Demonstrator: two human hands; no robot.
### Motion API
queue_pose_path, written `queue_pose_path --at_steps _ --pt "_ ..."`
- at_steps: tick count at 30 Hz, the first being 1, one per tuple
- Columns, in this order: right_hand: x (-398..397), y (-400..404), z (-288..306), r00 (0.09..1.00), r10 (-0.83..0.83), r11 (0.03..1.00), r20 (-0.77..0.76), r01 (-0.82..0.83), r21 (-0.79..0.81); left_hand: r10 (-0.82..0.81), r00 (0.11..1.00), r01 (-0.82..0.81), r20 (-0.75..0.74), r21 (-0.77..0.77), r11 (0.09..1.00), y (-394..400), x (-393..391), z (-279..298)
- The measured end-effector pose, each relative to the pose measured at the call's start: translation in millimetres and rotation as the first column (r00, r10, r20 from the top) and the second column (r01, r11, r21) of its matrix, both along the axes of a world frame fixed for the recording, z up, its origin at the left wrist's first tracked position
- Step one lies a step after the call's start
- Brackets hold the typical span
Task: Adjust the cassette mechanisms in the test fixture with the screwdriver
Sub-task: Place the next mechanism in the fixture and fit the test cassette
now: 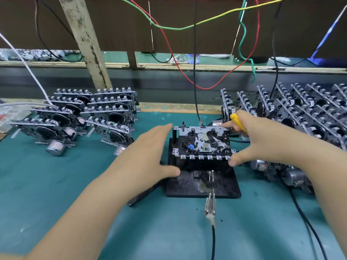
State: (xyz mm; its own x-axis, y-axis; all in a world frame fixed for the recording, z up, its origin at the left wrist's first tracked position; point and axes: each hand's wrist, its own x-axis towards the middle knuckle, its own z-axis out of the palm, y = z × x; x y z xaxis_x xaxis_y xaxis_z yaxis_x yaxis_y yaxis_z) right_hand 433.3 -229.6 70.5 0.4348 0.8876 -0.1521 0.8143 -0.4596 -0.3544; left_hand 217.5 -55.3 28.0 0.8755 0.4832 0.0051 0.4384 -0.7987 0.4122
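Mechanism (201,142) seated on black fixture (204,184), centre of tabletop (56,184), long axis left-right | right hand (262,136) spanned its right end, curled fingers gripping yellow screwdriver (238,121) | left hand (148,152) just left, fingers straight, apart, nothing held.

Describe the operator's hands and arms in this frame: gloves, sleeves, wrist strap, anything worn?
Nothing worn is visible. The left hand and right hand are bare: no gloves, no finger cots, no rings. Both forearms are bare from wrist to the frame edge, with no sleeve cuffs, watch, or grounding wrist strap and cable. The fingers show short nails and no markings or tape.
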Motion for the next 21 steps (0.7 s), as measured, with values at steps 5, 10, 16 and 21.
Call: queue_pose_path --at_steps 5,10,16,21 --pt "-1.6 -3.0 -3.4 0.999 -0.032 0.999 -0.024 0.032 0.034 0.056 0.976 -0.025 -0.209 0.146 0.989 -5.9 -49.3 -17.2" --pt "-1.0 -2.5 -6.3 0.999 -0.034 0.998 -0.031 0.035 0.046 0.104 0.95 -0.092 0.295 -0.054 0.994 7.0 -59.6 17.0" --pt "-5.9 -9.4 -1.0 0.999 -0.009 1.0 -0.047 0.01 0.014 -0.24 0.921 0.249 0.308 0.008 0.968 -8.4 22.2 43.5" --pt "-28.5 -16.9 -6.4 0.977 0.067 0.819 -0.204 0.063 0.57 -0.291 0.932 0.292 0.217 0.03 0.956 -4.1 40.6 19.6"
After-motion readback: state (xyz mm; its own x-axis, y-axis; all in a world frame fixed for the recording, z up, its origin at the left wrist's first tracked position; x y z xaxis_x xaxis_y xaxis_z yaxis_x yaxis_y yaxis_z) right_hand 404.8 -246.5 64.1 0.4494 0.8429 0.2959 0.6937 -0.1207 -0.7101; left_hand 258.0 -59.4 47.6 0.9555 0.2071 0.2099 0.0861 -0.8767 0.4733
